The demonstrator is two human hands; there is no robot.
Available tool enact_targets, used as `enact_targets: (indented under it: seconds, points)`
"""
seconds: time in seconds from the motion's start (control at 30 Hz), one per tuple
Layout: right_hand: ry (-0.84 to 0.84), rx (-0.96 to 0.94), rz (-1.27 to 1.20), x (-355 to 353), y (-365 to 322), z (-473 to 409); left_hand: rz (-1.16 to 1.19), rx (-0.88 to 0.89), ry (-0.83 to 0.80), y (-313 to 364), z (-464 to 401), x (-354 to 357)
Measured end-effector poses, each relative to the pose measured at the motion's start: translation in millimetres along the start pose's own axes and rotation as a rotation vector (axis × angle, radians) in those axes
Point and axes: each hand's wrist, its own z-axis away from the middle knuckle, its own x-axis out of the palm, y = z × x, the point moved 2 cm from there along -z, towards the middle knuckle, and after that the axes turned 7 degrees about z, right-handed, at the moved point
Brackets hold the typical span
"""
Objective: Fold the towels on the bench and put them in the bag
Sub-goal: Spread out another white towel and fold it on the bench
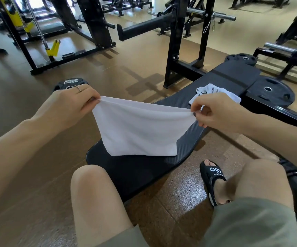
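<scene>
Head view: two towels and one bench are visible; no bag can be made out. One white towel (pixel 137 129), soft terry cloth, hangs as a slack sheet between the two hands, its upper edge sagging between the fingertips and its lower edge just over the near end of the bench (pixel 140 168). The left hand (pixel 69 106), wearing one thin ring, pinches the upper left corner between curled fingers and thumb. The right hand (pixel 215 111) pinches the upper right corner with thumb and forefinger, its remaining fingers curled beneath. Just beyond the right fingers lies the second towel (pixel 213 91), white and crumpled into a loose heap on the bench pad. The pad is black, finely ribbed and long with rounded corners. Three black round weight plates lie on the speckled brown floor: one (pixel 69 83) just beyond the left fingers, two (pixel 270 90) beyond the right.
</scene>
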Motion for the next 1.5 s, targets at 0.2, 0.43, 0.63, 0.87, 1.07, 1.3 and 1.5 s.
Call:
enact_targets:
  seconds: [0.2,0.43,0.63,0.87,1.07,1.3,1.5]
  points:
    - [0.034,0.099,0.015,-1.4,3.7,-2.9,0.044,-0.021,-0.053,-1.5,1.0,-2.0]
    - [0.029,0.173,0.005,-6.4,9.7,-6.2,0.163,-0.113,-0.114,-1.8,-2.2,-9.2]
    - [-0.025,0.199,-0.058,-10.5,12.1,-8.6,0.176,-0.138,-0.148,-1.5,-4.4,-13.4]
    - [-0.122,0.120,-0.037,-13.9,11.2,-13.2,0.155,-0.099,-0.169,-6.3,-5.1,-15.6]
    - [-0.156,0.162,-0.038,-9.6,16.8,-17.0,0.146,-0.074,-0.207,-5.3,-1.9,-16.3]
    - [-0.111,0.128,0.027,-11.6,12.7,-24.0,0.049,0.019,-0.206,-2.4,2.9,-15.8]
    - [-0.101,0.230,-0.130,-9.6,7.8,-24.1,0.065,0.031,-0.260,-3.3,6.6,-18.2]
